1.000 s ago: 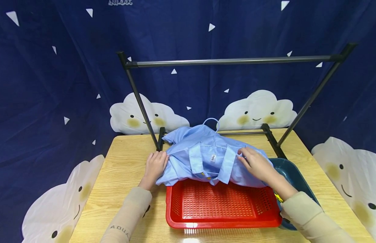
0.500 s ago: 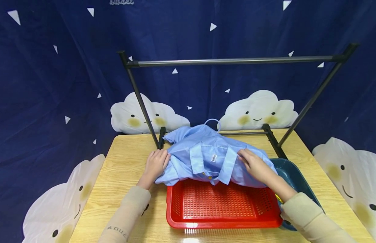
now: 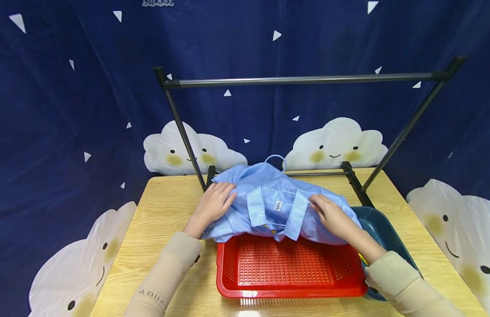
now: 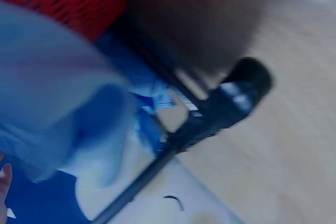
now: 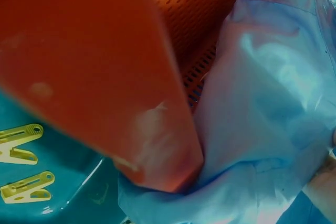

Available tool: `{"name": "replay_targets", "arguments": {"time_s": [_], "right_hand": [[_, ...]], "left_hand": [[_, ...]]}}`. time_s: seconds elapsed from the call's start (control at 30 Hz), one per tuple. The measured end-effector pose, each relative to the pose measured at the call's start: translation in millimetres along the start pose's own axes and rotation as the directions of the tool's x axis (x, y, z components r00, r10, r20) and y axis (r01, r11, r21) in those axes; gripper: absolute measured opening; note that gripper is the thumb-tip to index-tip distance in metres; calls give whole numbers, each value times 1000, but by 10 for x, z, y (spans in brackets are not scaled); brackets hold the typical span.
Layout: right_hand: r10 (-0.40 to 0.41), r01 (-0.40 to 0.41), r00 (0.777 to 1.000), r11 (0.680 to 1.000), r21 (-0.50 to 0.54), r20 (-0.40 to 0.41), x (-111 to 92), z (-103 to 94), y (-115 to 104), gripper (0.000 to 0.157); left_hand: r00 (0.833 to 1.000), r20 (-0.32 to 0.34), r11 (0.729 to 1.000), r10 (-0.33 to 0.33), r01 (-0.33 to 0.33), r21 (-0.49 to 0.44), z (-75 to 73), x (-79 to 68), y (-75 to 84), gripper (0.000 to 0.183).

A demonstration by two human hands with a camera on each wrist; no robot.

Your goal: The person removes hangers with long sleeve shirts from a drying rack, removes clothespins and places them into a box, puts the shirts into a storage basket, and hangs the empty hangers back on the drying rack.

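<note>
A light blue collared shirt (image 3: 237,220) lies across the back of a red basket (image 3: 284,290). From its neck rises the hook of a light blue hanger (image 3: 284,162); the hanger's arms are hidden under the cloth. My left hand (image 3: 214,204) rests on the shirt's left shoulder with its fingers extended. Beside the collar, my right hand (image 3: 333,216) pinches the shirt's right shoulder between thumb and fingers. In the right wrist view, the shirt (image 5: 262,87) drapes over the basket's corner (image 5: 157,166). The left wrist view is blurred.
A black garment rack (image 3: 308,80) stands behind the shirt on the wooden table (image 3: 170,202). To the right, partly under the basket, is a dark teal tray (image 3: 387,229) with yellow clothespins (image 5: 26,187). A dark blue curtain (image 3: 245,39) hangs behind.
My left hand has let go of the shirt's left edge and moved up and right onto its shoulder. My right hand stays almost still at the collar's side.
</note>
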State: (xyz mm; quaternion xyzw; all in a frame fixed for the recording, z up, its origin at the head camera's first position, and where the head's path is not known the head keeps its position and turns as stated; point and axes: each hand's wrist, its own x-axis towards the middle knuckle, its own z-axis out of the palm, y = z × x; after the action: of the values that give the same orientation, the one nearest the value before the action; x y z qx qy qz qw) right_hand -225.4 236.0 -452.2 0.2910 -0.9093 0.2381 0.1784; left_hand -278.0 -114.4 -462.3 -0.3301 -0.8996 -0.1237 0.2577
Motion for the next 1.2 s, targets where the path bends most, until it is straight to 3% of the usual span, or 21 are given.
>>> {"name": "replay_targets", "arguments": {"time_s": [0.23, 0.57, 0.83, 1.2], "right_hand": [[-22, 22, 999, 1000, -6, -24, 3, -1, -12, 10], [9, -9, 1000, 1000, 4, -1, 1, -1, -10, 9], [10, -10, 1000, 1000, 5, -8, 2, -3, -6, 9], [13, -12, 1000, 1000, 6, -17, 9, 5, -27, 10]], "left_hand": [[987, 163, 997, 13, 0, -76, -53, 196, 144, 34], [972, 222, 991, 77, -50, -123, 5, 274, 249, 29], [979, 161, 988, 125, -107, -114, 102, 330, 336, 22], [990, 66, 991, 124, -127, 38, 148, 406, 530, 16]]}}
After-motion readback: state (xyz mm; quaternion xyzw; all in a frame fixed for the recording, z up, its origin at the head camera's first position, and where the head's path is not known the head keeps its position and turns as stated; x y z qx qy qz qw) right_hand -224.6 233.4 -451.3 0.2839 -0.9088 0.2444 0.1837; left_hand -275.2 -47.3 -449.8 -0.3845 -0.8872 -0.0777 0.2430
